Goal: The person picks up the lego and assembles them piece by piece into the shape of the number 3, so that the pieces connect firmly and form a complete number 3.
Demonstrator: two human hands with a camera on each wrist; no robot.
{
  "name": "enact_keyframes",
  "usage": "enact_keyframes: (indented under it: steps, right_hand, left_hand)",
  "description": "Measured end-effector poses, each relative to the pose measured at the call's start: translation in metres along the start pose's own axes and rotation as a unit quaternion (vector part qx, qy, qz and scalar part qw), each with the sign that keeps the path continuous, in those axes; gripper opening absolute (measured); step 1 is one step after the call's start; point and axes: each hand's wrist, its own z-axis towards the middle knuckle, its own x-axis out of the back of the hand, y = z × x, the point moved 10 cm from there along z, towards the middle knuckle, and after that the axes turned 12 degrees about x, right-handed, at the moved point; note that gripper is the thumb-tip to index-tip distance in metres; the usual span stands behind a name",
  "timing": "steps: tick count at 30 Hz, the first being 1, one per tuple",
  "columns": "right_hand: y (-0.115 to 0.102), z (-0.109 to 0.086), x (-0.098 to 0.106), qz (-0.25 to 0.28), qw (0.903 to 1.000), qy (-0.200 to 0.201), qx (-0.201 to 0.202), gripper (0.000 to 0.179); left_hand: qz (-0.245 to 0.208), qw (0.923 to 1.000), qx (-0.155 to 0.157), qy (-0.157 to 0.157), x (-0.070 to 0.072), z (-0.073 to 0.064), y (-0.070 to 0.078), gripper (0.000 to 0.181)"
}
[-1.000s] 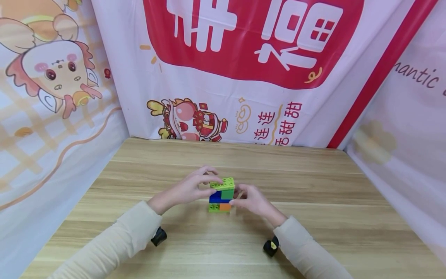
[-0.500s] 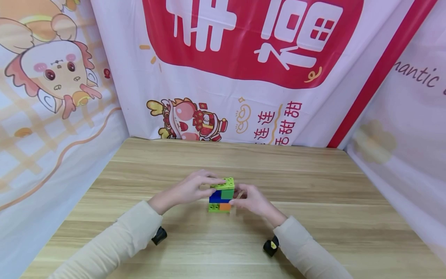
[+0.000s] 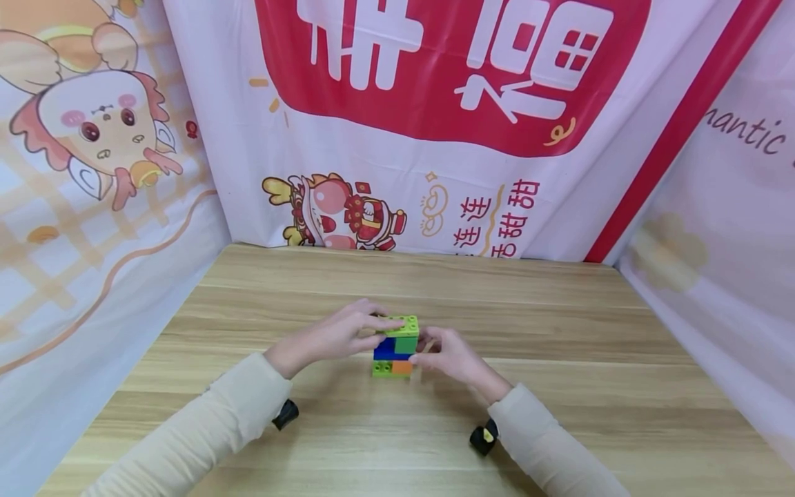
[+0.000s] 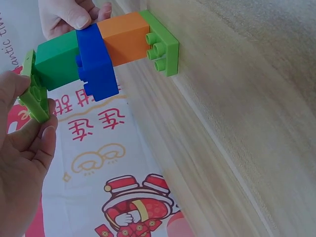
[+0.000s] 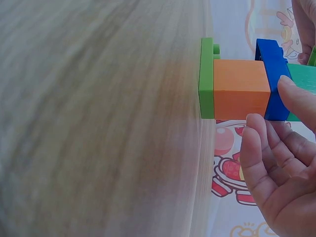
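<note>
A small tower of toy building blocks stands upright on the wooden table. Lowest is a light green plate [image 4: 168, 49], and an orange block [image 5: 241, 89] sits on it. Above come a flat blue block [image 4: 101, 69] and a green block [image 4: 57, 59]. A second light green plate [image 3: 408, 324] lies at the top, slightly tilted against the green block in the left wrist view. My left hand [image 3: 341, 336] pinches this top plate by its left part, fingers over its studs. My right hand [image 3: 452, 355] holds the tower's right side, thumb on the blue block.
The wooden table [image 3: 528, 310] runs back to a printed white and red cloth [image 3: 435, 148]. Similar cloths hang at the left and right sides. A black wrist device [image 3: 483, 438] sits below the right sleeve, another [image 3: 286, 414] below the left.
My left hand's fingers have come down and lie flatter and further across the top plate. The right hand and the lower blocks have stayed in place.
</note>
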Motion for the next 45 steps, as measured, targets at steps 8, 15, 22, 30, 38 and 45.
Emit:
enact_keyframes:
  steps: [8,15,22,30,38,45]
  right_hand:
    - [-0.001,0.0,0.001,-0.003,1.0,-0.001,0.006,0.03]
    - [-0.002,0.001,0.001,-0.005,0.9999,-0.001,0.01,0.031]
    - [-0.002,0.0,0.0,-0.004,1.0,-0.002,0.003,0.032]
    - [-0.03,-0.004,0.0,0.007,1.0,-0.004,0.002,0.027]
    - [-0.017,-0.002,0.002,-0.003,1.0,0.002,0.009,0.028]
    - [-0.018,-0.003,0.001,0.002,0.9999,0.001,0.01,0.029]
  left_hand:
    - [0.022,0.9998,0.0,-0.002,0.001,-0.001,0.002,0.041]
    - [0.035,0.9993,-0.015,-0.003,0.003,-0.002,0.007,0.042]
    - [0.058,0.9981,-0.016,-0.015,0.001,-0.001,0.009,0.044]
    - [0.098,0.9945,-0.027,-0.025,0.0,-0.001,0.016,0.047]
    - [0.106,0.9935,-0.037,-0.019,0.001,-0.002,0.02,0.046]
    - [0.061,0.9979,-0.02,0.003,0.002,-0.004,0.011,0.041]
